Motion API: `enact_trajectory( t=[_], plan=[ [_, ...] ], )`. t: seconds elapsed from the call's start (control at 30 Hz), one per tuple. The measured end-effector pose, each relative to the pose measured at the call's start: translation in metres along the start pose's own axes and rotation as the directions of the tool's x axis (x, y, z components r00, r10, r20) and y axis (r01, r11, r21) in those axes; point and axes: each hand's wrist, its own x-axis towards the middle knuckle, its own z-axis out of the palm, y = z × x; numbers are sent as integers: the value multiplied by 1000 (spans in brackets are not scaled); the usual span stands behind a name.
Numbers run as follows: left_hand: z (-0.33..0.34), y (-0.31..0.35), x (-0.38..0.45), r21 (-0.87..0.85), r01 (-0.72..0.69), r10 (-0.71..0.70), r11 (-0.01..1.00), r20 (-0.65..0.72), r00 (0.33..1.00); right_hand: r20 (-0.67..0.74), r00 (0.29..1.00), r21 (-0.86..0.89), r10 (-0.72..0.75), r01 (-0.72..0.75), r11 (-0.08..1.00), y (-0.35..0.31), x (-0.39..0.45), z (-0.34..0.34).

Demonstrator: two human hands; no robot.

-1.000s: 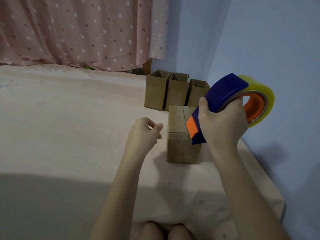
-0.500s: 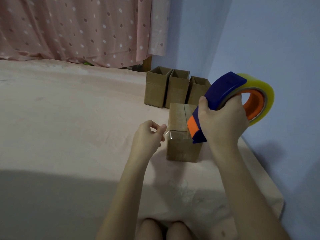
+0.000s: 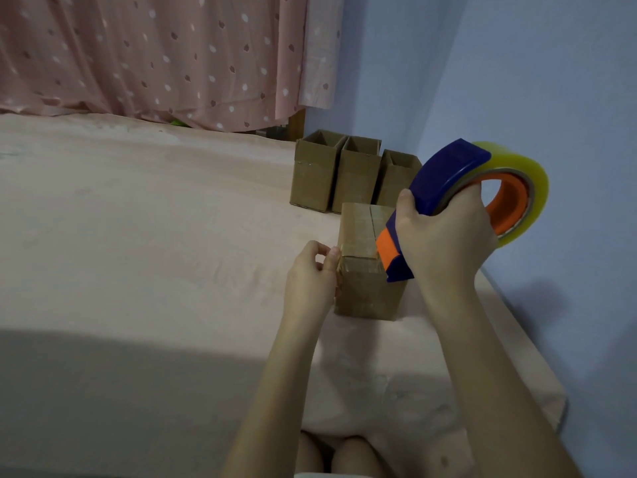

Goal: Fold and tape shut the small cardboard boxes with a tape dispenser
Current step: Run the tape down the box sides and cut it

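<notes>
A small closed cardboard box (image 3: pixel 362 291) stands on the pink sheet in front of me, its top flaps meeting at a centre seam. My right hand (image 3: pixel 444 239) grips a blue and orange tape dispenser (image 3: pixel 455 174) loaded with a clear yellowish roll. The dispenser's orange nose sits at the box's near top edge on the right. My left hand (image 3: pixel 312 277) pinches the free end of clear tape at the box's upper left corner. A strip of tape stretches across the near top edge between both hands.
Three open cardboard boxes (image 3: pixel 351 174) stand in a row behind the closed one, close to the blue wall (image 3: pixel 517 81). A pink dotted curtain (image 3: pixel 165 56) hangs at the back. The sheet's edge (image 3: pixel 537 367) drops off at the right. My knees (image 3: pixel 331 457) show at the bottom.
My left hand moved right to the box's left corner, drawing the tape end from the dispenser against the box. My right hand has stayed almost still.
</notes>
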Motion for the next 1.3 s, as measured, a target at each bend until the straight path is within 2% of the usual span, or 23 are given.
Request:
enact_trajectory(
  t=[0.07,0.17,0.27,0.37,0.43,0.5,0.63,0.73,0.8,0.87,0.97,1.03,1.13,1.23,1.3],
  plan=[
    [2,-4,0,9,11,-11,1000,10,1000,33,999,-11,-6,7,1000,7,2,4],
    [10,-12,-1,-69,111,-109,991,29,994,22,1000,-18,-10,10,1000,9,2,5],
    [12,-15,-3,-245,258,-245,934,83,966,14,1000,-16,-12,13,1000,9,2,5],
    [5,-10,4,-387,469,-408,794,233,883,22,1000,-25,-11,11,1000,8,2,4],
    [1,-4,10,-351,585,-502,731,305,809,21,1000,-26,-15,15,1000,8,1,4],
    [1,3,13,-283,629,-559,724,295,775,28,1000,-19,-1,2,1000,8,2,5],
    [4,5,4,-275,545,-506,792,205,838,33,999,-20,16,-16,1000,9,2,5],
    [-1,-1,-9,-392,440,-418,808,146,897,32,999,-28,14,-13,1000,7,1,5],
    [-7,6,-17,-432,290,-303,854,42,952,29,999,-22,15,-15,1000,7,2,4],
    [-8,15,-23,-370,112,-139,922,-48,989,33,999,-28,12,-11,1000,8,4,5],
    [1,24,-37,-330,-23,33,944,24,999,40,999,-28,16,-14,999,8,5,5],
    [13,21,-44,-299,-45,69,953,70,995,35,999,-26,15,-14,1000,9,4,5],
    [25,11,-47,-271,-80,93,959,38,995,27,999,-11,21,-21,1000,9,3,5],
    [23,6,-46,-100,-178,179,979,6,984,13,1000,-9,15,-15,1000,10,3,5],
    [19,4,-44,162,-270,272,949,11,962,7,1000,1,12,-12,1000,10,1,5]
  ],
)
